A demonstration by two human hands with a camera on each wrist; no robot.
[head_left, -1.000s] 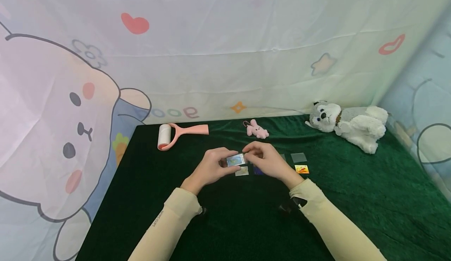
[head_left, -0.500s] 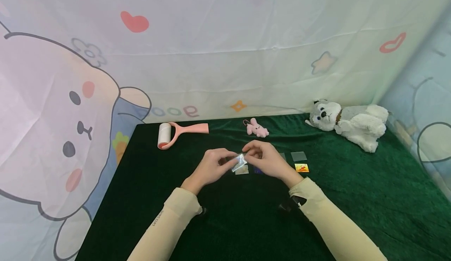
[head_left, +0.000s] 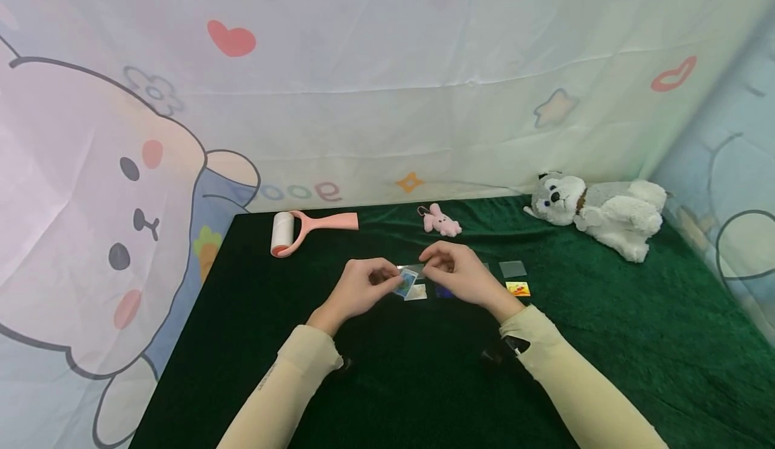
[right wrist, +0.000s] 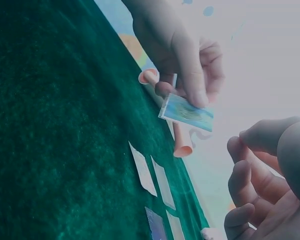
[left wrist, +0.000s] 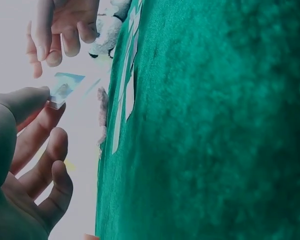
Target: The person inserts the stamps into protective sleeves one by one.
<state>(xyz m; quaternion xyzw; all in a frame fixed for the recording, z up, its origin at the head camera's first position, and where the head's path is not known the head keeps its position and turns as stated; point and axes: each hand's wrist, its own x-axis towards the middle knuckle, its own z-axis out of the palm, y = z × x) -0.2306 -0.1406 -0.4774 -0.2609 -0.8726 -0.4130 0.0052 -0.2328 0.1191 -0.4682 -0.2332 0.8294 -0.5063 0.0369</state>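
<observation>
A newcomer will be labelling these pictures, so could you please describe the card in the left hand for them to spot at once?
Start at the dark green cloth, then find the left hand above it. That hand pinches the card, a small rectangle with a light blue picture. It is held up off the cloth, while the other cards lie on it.

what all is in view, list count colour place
blue card: one, blue, raised centre
flat cards: at least three; white, purple, yellow; front row
translucent rectangles: at least three, greyish, row behind
lint roller: one, pink-white, back left
bunny plush: one, pink, back centre
dog plush: one, grey-white, back right
cloth: one, green, underneath
backdrop: count unclear, pale, behind
wrist gear: count unclear, black, cuffs
sleeves: two, cream, forearms
left hand: one, pinching blue card
right hand: one, near blue card
</observation>
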